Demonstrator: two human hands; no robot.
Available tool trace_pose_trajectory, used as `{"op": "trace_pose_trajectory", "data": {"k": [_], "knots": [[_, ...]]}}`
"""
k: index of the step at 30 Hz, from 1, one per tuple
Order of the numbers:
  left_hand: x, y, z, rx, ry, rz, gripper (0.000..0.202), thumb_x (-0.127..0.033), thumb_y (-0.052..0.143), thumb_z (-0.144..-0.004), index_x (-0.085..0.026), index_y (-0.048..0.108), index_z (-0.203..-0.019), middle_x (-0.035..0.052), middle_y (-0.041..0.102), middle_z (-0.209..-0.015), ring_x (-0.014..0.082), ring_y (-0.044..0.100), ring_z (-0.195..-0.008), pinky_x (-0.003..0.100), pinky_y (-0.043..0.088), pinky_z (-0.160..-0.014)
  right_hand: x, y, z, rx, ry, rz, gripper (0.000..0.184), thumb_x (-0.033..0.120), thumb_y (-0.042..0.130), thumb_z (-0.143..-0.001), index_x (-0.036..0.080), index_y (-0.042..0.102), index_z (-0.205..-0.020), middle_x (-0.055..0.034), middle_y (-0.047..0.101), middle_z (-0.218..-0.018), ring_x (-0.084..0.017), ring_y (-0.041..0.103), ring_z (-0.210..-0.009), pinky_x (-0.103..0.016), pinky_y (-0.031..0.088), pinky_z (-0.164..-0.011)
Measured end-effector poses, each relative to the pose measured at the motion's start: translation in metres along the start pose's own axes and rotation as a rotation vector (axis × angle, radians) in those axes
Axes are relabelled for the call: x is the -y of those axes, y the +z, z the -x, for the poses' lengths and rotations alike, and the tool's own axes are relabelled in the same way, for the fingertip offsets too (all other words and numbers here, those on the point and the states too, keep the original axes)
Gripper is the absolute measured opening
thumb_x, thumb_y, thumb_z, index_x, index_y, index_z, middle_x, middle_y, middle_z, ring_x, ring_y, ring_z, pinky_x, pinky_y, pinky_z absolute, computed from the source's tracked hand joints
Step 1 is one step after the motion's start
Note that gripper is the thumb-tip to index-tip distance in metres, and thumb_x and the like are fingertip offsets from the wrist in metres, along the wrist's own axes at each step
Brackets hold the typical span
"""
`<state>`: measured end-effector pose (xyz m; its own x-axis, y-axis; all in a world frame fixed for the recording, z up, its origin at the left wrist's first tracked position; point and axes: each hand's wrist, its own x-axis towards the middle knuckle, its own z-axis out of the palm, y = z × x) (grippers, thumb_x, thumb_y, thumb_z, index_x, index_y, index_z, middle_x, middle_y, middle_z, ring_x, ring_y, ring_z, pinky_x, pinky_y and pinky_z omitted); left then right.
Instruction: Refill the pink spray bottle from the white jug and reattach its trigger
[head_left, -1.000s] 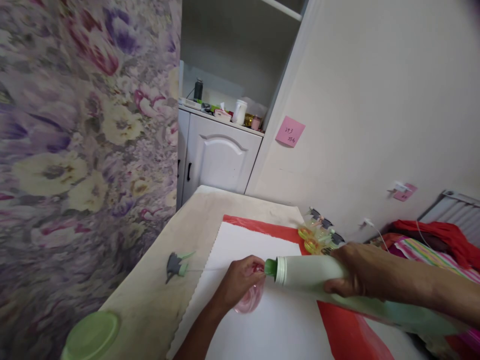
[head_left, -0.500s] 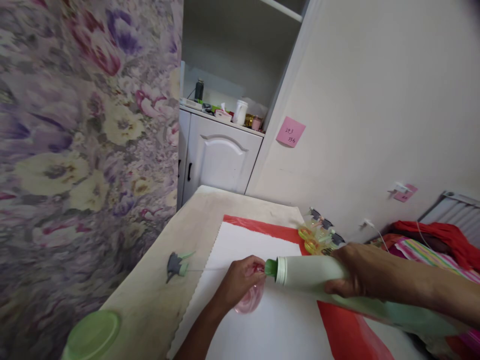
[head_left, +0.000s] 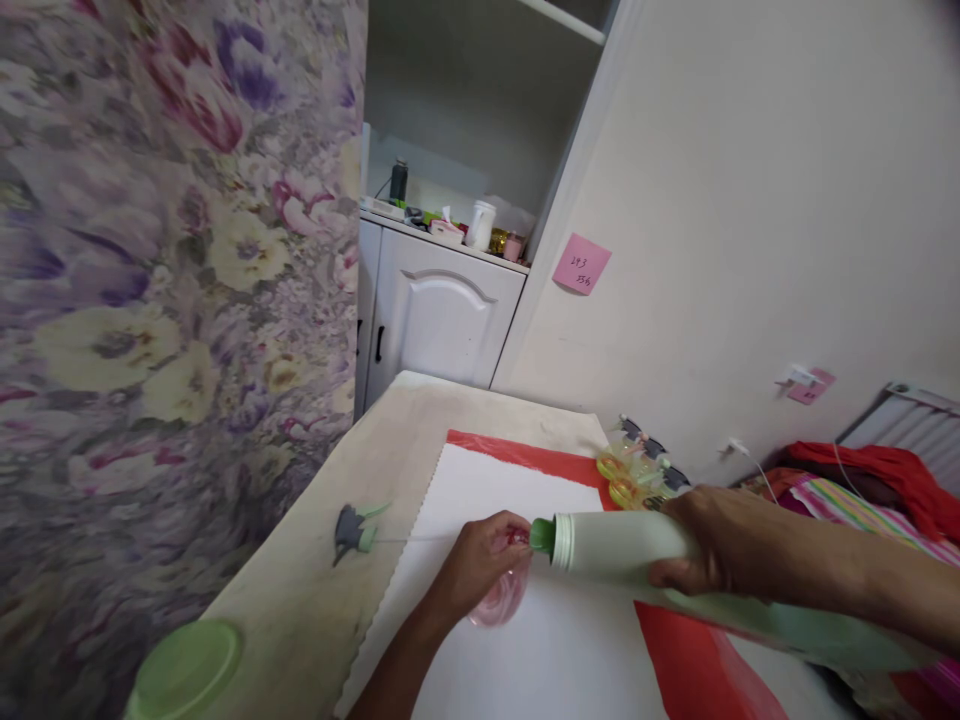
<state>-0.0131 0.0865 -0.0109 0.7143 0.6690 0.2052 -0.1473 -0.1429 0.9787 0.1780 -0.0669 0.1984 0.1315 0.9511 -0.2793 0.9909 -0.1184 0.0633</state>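
My right hand [head_left: 712,545] grips a large pale green bottle [head_left: 622,545] tipped on its side, its green spout [head_left: 541,535] pointing left. My left hand [head_left: 480,565] holds a small clear pink bottle [head_left: 499,598] right under the spout. Both are above a white sheet [head_left: 525,640] that lies on a red sheet [head_left: 690,670] on the beige table [head_left: 300,610]. A grey and green spray head [head_left: 352,528] with a thin tube lies on the table left of my left hand. Whether liquid flows I cannot tell.
A round green lid [head_left: 184,668] sits at the table's near left corner. Several small spray bottles [head_left: 634,465] lie at the far edge by the wall. A floral curtain [head_left: 150,300] hangs on the left. A white cabinet [head_left: 435,310] with jars stands behind. A pink note [head_left: 581,263] is on the wall.
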Motion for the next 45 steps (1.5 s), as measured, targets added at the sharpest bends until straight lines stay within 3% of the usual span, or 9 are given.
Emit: {"op": "trace_pose_trajectory", "data": {"k": [45], "knots": [[-0.0063, 0.0022, -0.0006, -0.002, -0.017, -0.006, 0.016, -0.024, 0.062, -0.076, -0.019, 0.068, -0.089, 0.0019, 0.068, -0.083, 0.0198, 0.061, -0.083, 0.029, 0.045, -0.075, -0.001, -0.0016, -0.002, 0.003, -0.031, 0.03, 0.046, 0.063, 0.053, -0.08, 0.019, 0.066, -0.082, -0.0075, 0.072, -0.073, -0.022, 0.066, -0.063, -0.028, 0.036, -0.052]]}}
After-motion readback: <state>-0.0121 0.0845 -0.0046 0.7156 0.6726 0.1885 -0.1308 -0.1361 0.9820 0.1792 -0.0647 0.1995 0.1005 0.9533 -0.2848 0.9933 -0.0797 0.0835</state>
